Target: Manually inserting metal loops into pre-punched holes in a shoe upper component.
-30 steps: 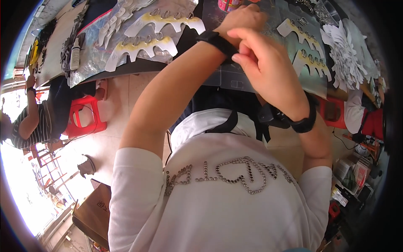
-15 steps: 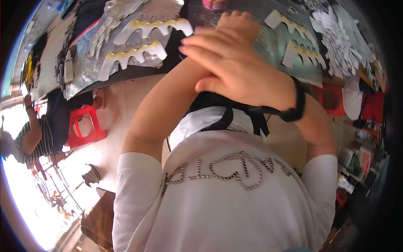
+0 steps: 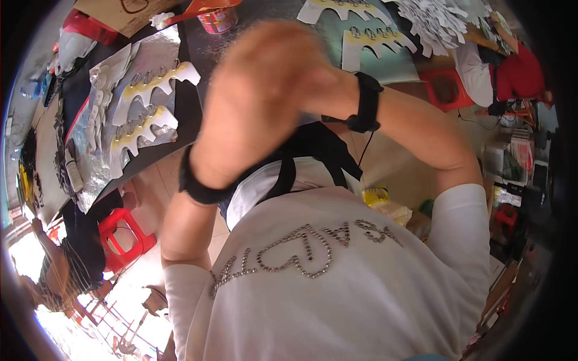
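Note:
My left hand (image 3: pixel 238 114) and my right hand (image 3: pixel 322 84) are pressed together in front of my chest, at the table's near edge. Motion smears both, so their fingers do not show apart, and I make out nothing held. A black band (image 3: pixel 201 183) circles my left wrist; another black band (image 3: pixel 367 102) with a buckle sits on my right. Left of the hands, white scalloped pieces (image 3: pixel 144 90) with yellowish strips and metal loops rest on a silvery sheet (image 3: pixel 162 48). To the right, similar white pieces (image 3: pixel 376 45) lie on a greenish sheet (image 3: pixel 400 72).
A pink-red tub (image 3: pixel 218 21) stands at the back. Loose white pieces pile up (image 3: pixel 430 24) at the back right. A white bottle (image 3: pixel 72 165) lies at the left. Red stools (image 3: pixel 123 237) and people (image 3: pixel 521 72) are on both sides of me.
My right hand lay flat across my left forearm; now both hands meet and blur together. The left wrist's band has come into sight. The view has turned, shifting the left sheet leftward and downward.

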Motion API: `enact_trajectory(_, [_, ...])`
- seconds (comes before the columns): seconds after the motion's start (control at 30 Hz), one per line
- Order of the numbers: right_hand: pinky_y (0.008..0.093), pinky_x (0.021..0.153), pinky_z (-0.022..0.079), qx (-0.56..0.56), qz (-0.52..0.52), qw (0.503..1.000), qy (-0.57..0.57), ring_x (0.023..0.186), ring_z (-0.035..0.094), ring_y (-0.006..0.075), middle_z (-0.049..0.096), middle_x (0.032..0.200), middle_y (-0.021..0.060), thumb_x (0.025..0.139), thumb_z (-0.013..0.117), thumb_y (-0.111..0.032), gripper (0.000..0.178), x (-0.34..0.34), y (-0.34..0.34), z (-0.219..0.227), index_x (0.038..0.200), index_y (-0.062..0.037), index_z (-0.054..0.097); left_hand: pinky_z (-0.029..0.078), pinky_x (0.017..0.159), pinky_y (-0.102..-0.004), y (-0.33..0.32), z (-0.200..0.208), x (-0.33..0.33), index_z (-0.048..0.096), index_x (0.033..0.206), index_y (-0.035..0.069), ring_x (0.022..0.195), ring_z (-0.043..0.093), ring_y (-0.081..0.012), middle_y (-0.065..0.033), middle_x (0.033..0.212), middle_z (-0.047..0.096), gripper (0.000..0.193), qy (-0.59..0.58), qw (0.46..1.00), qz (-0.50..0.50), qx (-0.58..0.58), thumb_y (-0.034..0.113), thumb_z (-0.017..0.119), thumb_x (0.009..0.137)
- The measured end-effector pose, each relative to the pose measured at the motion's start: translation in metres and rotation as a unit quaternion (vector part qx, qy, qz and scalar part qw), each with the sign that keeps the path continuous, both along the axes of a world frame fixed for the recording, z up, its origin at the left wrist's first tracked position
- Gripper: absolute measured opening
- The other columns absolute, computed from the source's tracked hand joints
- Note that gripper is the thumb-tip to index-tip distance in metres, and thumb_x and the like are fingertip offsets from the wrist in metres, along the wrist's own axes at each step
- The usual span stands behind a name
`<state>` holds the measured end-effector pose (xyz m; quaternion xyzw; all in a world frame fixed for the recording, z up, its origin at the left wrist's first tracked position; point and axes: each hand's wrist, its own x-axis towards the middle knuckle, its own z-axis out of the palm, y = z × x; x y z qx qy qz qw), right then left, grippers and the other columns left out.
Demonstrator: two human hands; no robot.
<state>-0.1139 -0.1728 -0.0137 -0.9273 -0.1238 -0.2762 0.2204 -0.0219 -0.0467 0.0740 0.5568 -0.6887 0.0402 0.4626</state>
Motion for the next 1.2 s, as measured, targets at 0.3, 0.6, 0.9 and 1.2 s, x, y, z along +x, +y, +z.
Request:
enact_trajectory(0.3, [0.0365, 0.077, 0.05, 0.2, 0.036, 0.973, 0.111, 0.092, 0.064, 0.0227, 0.064, 0.098, 0.0114, 0.088, 0.061, -0.017, 0.016, -0.006, -0.024, 0.046, 0.097, -0.0057, 0.066, 0.041, 0.094, -0.0485, -0.006, 0.007, -0.047, 0.062, 0.112, 0.0, 0.106, 0.058, -0.03, -0.0136, 0.116, 0.061, 0.06, -0.112, 0.991, -0.066, 0.018, 0.04, 0.07, 0.069])
enact_trajectory(0.6, [0.0332, 0.073, 0.051, 0.192, -0.259, 0.925, 0.203, 0.081, 0.066, 0.0219, 0.069, 0.087, 0.0109, 0.087, 0.061, -0.01, 0.014, -0.043, -0.114, 0.084, 0.098, -0.0021, 0.066, 0.05, 0.076, -0.0312, 0.028, -0.018, 0.002, 0.063, 0.097, -0.001, 0.087, 0.061, -0.0245, -0.0142, 0.106, 0.06, 0.016, 0.202, 0.978, 0.056, 0.007, 0.006, 0.067, 0.083])
enact_trajectory(0.9, [0.0319, 0.075, 0.05, 0.114, -0.449, 0.822, 0.332, 0.083, 0.063, 0.0189, 0.067, 0.095, 0.0098, 0.083, 0.063, -0.004, 0.03, -0.068, -0.271, 0.008, 0.113, -0.0033, 0.061, 0.047, 0.059, -0.0198, 0.023, -0.061, -0.017, 0.062, 0.091, 0.0, 0.066, 0.058, -0.0062, -0.0008, 0.078, 0.063, 0.007, 0.396, 0.892, 0.037, 0.217, 0.0, 0.067, 0.086])
enact_trajectory(1.2, [0.0268, 0.073, 0.049, 0.349, -0.414, 0.732, 0.414, 0.086, 0.061, 0.0138, 0.063, 0.092, 0.0065, 0.082, 0.065, -0.005, 0.03, -0.063, -0.253, 0.046, 0.112, -0.0044, 0.061, 0.051, 0.075, -0.0262, 0.012, -0.069, -0.03, 0.062, 0.107, -0.001, 0.085, 0.063, -0.0137, -0.0074, 0.093, 0.064, 0.019, 0.381, 0.883, -0.057, 0.269, 0.004, 0.065, 0.089])
